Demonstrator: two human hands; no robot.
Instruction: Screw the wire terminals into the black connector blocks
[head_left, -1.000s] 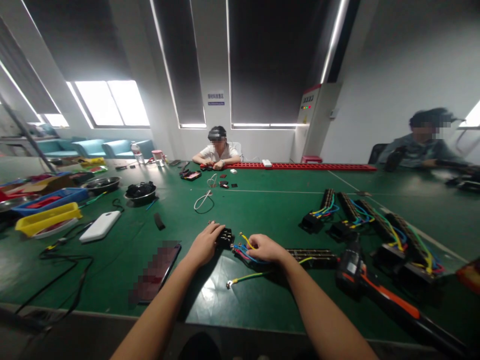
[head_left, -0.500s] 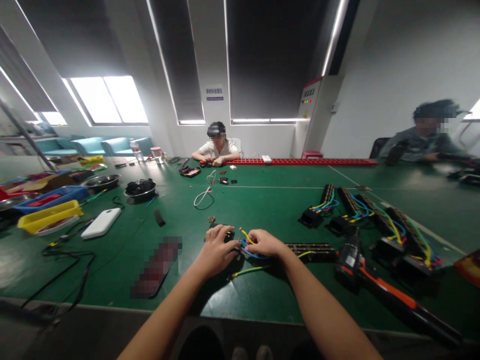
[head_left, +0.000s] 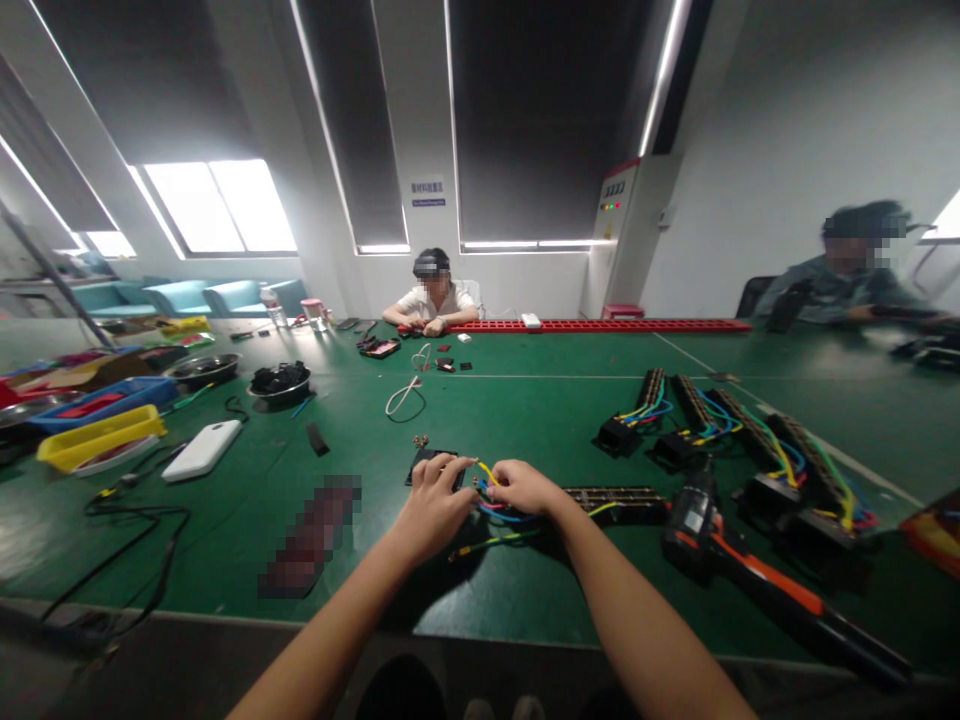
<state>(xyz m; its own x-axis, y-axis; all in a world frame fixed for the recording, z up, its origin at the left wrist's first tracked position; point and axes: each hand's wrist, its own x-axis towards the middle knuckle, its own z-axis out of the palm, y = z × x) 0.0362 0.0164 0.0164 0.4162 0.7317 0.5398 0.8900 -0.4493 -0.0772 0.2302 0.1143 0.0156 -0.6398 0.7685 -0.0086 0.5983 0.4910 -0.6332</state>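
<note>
One bare hand, the left hand (head_left: 437,505), covers a black rectangular block (head_left: 418,469) near the front edge of the green bench (head_left: 480,610), its grip impossible to tell. The bare right hand (head_left: 523,487) pinches a thin yellow wire (head_left: 486,470); beside that wrist, a long black, brass-lined strip (head_left: 626,504) points toward the right edge.

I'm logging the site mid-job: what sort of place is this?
Probably an electrical assembly workshop: a green worktable bears several black wired strips and an orange-striped power tool, and a co-worker sits across it.
</note>
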